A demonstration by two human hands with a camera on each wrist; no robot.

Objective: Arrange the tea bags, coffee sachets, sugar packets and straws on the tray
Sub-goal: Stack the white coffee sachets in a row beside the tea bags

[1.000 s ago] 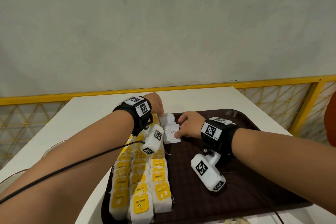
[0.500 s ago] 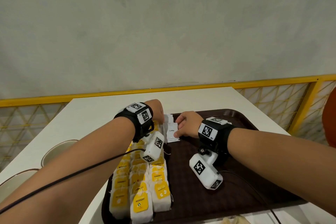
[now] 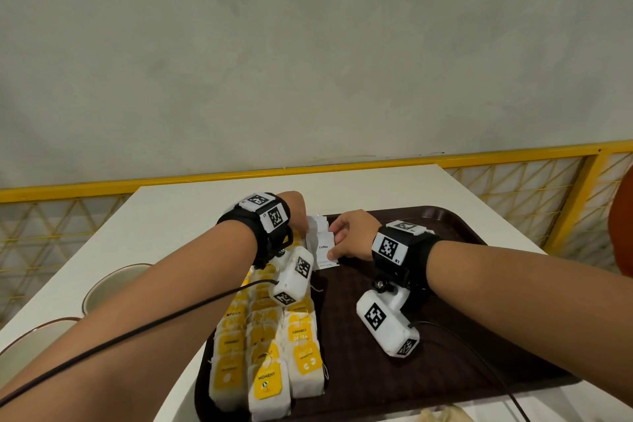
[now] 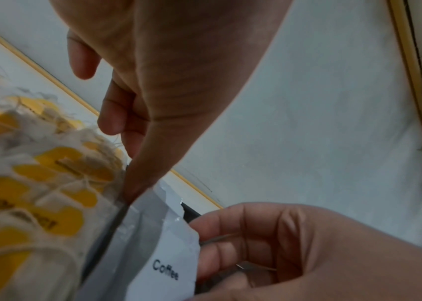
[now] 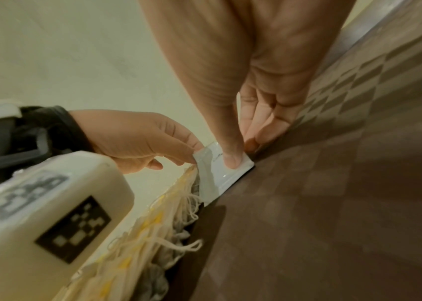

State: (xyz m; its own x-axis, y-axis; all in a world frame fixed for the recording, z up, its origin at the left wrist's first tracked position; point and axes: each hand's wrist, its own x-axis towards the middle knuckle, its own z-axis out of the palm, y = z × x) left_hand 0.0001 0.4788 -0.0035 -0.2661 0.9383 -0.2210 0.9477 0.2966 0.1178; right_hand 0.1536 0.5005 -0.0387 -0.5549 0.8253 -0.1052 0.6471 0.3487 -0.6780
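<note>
A dark brown tray [image 3: 445, 370] lies on the white table. Rows of tea bags [image 3: 267, 346] with yellow tags fill its left side. At the tray's far left, white coffee sachets [image 3: 323, 245] stand in a small overlapping stack. My left hand [image 3: 303, 223] pinches the stack's left edge, the thumb [image 4: 132, 183] lying against the sachets [image 4: 163, 254]. My right hand [image 3: 334, 247] holds the front sachet [image 5: 227, 173], with the thumb [image 5: 231, 160] pressing on its face and the fingers behind it. No straws or sugar packets show.
Two bowls [image 3: 113, 288] [image 3: 30, 336] stand on the table left of the tray. A yellow rail [image 3: 376, 166] runs behind the table. The tray's right half [image 3: 462, 267] is bare. Cables trail from both wrist cameras across my forearms.
Both hands stay at the coffee sachets with hardly any shift. The head view has dropped a little, and the bowls at the left have come into view.
</note>
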